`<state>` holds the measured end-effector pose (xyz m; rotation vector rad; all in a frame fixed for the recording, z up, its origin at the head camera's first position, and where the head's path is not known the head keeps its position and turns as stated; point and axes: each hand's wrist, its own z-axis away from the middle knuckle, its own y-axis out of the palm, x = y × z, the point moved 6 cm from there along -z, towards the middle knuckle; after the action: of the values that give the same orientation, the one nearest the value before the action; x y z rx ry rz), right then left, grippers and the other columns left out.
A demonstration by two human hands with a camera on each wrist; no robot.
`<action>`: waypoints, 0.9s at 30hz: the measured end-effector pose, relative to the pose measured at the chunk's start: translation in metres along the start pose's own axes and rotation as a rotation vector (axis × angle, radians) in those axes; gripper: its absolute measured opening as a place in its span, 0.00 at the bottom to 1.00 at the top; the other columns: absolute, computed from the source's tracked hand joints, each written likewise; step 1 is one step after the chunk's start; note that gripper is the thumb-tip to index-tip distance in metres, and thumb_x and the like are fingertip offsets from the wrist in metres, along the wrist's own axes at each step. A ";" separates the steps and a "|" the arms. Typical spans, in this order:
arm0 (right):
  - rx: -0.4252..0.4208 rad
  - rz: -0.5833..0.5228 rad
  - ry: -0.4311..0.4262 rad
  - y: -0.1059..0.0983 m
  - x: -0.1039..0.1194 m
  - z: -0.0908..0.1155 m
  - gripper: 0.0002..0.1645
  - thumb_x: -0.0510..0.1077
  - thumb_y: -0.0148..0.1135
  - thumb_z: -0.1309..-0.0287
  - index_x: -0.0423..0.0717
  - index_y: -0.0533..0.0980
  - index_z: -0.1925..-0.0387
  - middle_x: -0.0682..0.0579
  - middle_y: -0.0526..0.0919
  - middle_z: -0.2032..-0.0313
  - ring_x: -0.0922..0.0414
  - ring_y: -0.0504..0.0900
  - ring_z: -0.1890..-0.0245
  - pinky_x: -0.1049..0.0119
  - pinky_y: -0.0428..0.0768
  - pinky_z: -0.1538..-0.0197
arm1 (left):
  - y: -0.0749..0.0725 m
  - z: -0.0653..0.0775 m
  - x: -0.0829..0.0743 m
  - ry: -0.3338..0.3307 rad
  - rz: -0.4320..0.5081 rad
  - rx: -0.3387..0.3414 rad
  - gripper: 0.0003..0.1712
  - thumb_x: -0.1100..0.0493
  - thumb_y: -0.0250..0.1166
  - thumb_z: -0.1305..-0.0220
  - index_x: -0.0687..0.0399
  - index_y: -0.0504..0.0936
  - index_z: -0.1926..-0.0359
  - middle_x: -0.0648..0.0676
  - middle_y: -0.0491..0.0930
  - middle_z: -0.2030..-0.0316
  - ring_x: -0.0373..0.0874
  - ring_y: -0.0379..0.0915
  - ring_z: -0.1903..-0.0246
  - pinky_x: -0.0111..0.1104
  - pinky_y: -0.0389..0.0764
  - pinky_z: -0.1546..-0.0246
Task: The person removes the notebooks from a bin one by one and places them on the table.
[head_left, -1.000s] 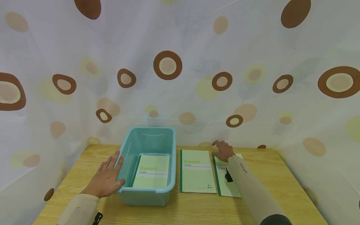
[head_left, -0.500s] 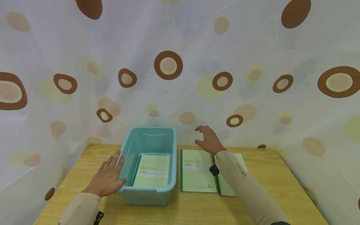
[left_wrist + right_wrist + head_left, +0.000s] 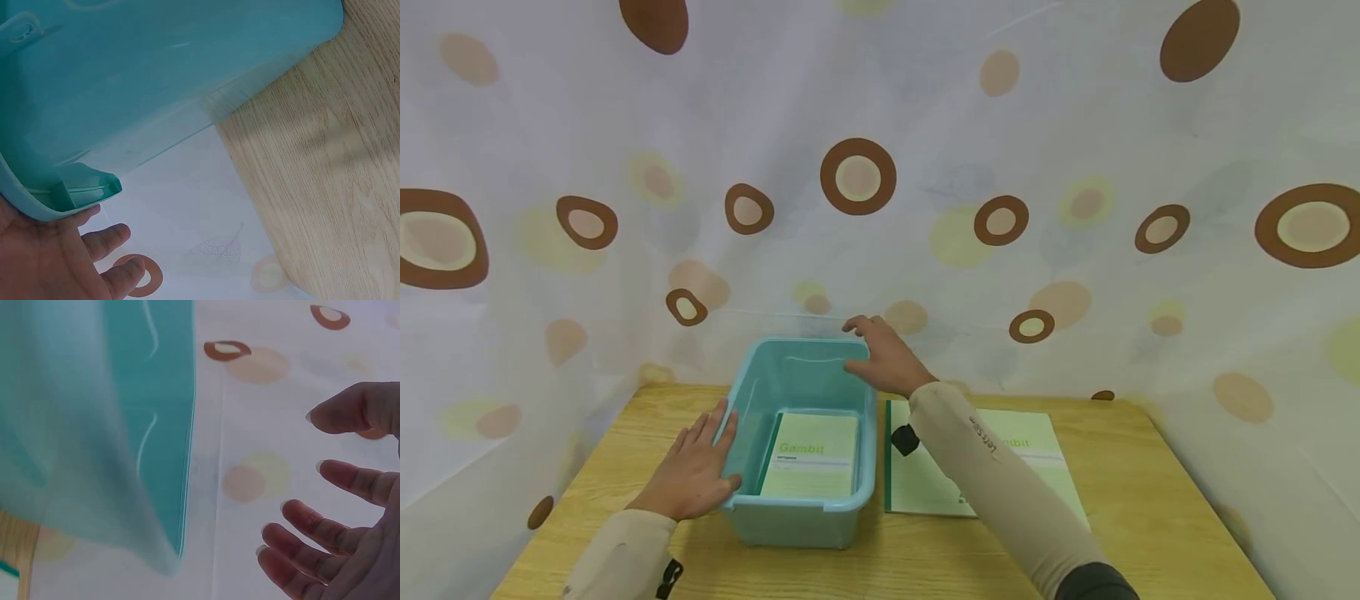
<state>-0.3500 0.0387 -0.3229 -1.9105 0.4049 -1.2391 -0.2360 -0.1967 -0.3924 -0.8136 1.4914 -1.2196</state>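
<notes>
1. Head view, things: the bin stands on the table, and inside it a green-spined book lies flat, cover up. Whether more lie beneath it I cannot tell. To the right of the bin are the left book and the right book, side by side on the table; the forearm hides where they meet

2. Head view, hands: the left hand lies along the bin's left rim, fingers straight and slightly spread, gripping nothing. The right hand hangs by the bin's far right corner, thumb and fingers well parted, holding nothing

3. Head view, progress: my judgement is partway. With the right hand empty near the bin, I take the 2 books on the table as laid out and whatever is in the bin as left

4. Left wrist view: the palm is against the bin's rim, with 3 fingertips showing past it, nothing pinched

5. Right wrist view: all 5 digits are loosely bent and apart, with nothing between them; the bin is beside them, blurred and not touched
</notes>
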 end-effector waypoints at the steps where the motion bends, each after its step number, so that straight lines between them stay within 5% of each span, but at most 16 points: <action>1: 0.011 -0.012 0.001 0.003 0.004 -0.003 0.28 0.45 0.59 0.39 0.52 0.66 0.37 0.45 0.68 0.42 0.50 0.70 0.42 0.51 0.73 0.45 | 0.000 0.000 0.000 0.000 0.000 0.000 0.47 0.54 0.60 0.40 0.72 0.50 0.28 0.70 0.40 0.27 0.71 0.40 0.30 0.64 0.47 0.35; 10: 0.113 -0.068 0.074 0.041 0.024 -0.026 0.28 0.47 0.59 0.39 0.53 0.66 0.37 0.44 0.67 0.40 0.49 0.72 0.43 0.53 0.75 0.49 | -0.001 0.001 0.000 -0.001 -0.002 -0.026 0.46 0.55 0.60 0.41 0.72 0.51 0.28 0.70 0.41 0.27 0.71 0.41 0.31 0.64 0.47 0.36; 21: 0.156 0.077 0.178 0.095 0.016 -0.045 0.31 0.49 0.62 0.41 0.49 0.69 0.36 0.47 0.76 0.43 0.51 0.78 0.51 0.57 0.77 0.53 | 0.001 0.000 0.001 -0.020 0.011 0.007 0.46 0.54 0.59 0.40 0.71 0.50 0.28 0.69 0.40 0.26 0.70 0.39 0.30 0.63 0.46 0.35; 27: 0.174 0.119 0.238 0.115 0.018 -0.048 0.33 0.51 0.64 0.43 0.49 0.69 0.36 0.46 0.74 0.39 0.48 0.75 0.43 0.54 0.76 0.48 | 0.002 -0.002 0.003 -0.017 -0.006 0.013 0.46 0.53 0.59 0.40 0.70 0.50 0.27 0.68 0.40 0.26 0.70 0.41 0.30 0.63 0.46 0.35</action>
<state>-0.3656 -0.0668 -0.3908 -1.5761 0.5093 -1.3795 -0.2383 -0.1990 -0.3949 -0.8183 1.4672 -1.2226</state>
